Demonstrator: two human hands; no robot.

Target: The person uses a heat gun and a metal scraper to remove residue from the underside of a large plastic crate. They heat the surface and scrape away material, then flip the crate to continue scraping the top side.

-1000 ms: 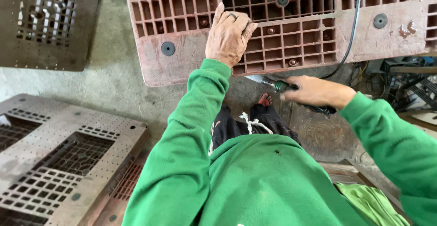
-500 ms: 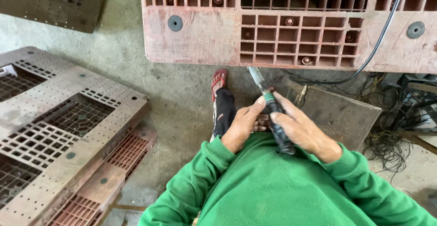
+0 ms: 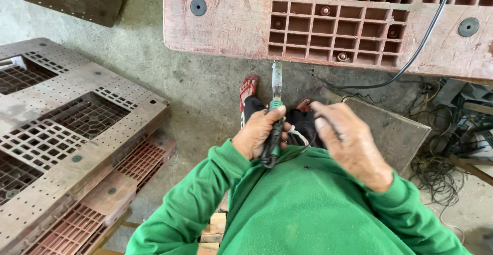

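Left hand: the left hand is wrapping its fingers tight around the green handle of a soldering tool, in the middle of the frame, so the tool is not slipping.
Tool: its long metal tip is pointing up at the reddish plastic pallet at the top of the frame (the tip is stopping just short of the pallet edge, not touching it).
Right hand: the right hand is hovering just right of the tool with loose, half-curled fingers, holding nothing.
Cord: a black cord is running down across the pallet toward the tangle of wires at the right.
Feet: red sandals are standing on the concrete floor, just below the pallet.
Other pallets: brown pallets are lying stacked at the left, out of the way.
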